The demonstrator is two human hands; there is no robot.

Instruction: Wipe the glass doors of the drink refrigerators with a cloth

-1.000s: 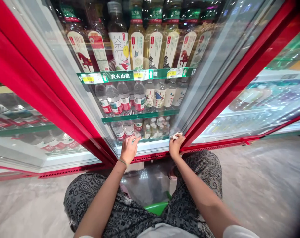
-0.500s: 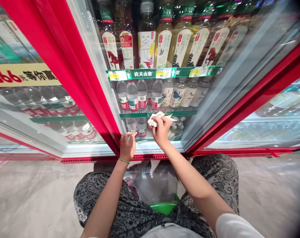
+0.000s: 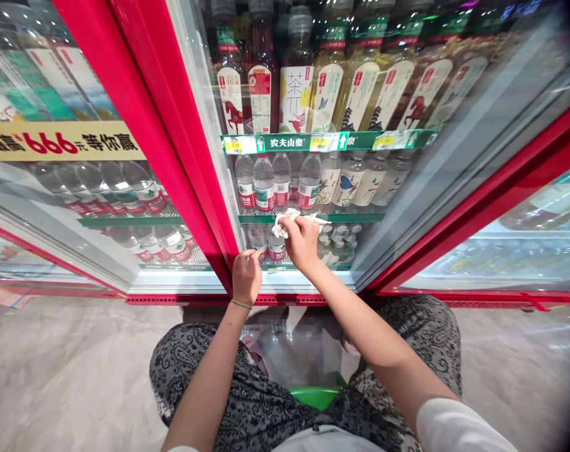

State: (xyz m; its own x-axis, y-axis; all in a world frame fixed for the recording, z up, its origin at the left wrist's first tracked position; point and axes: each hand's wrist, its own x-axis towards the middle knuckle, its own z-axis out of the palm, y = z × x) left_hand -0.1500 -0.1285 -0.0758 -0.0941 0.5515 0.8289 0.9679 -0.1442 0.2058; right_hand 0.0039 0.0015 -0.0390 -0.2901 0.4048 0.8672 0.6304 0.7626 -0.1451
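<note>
My right hand is closed around a crumpled white cloth, which lies against the glass door of a red-framed drinks cooler, level with the lower green shelf edge. Below and left of it, my left hand is at the red door frame, its fingers curled and the index finger pointing right. Whether anything is in that hand is hidden. Behind the glass stand small water bottles with red and white labels, and taller tea bottles above them.
Between my patterned trouser legs a green basin shows near the floor. Another cooler section with bottles and a yellow banner is on the left. A further red-framed door is on the right. Grey floor lies below.
The cooler and bottles appear shifted right as the view turned slightly left. My right hand and the cloth have moved left across the glass, nearer my left hand, which stays at the frame.
</note>
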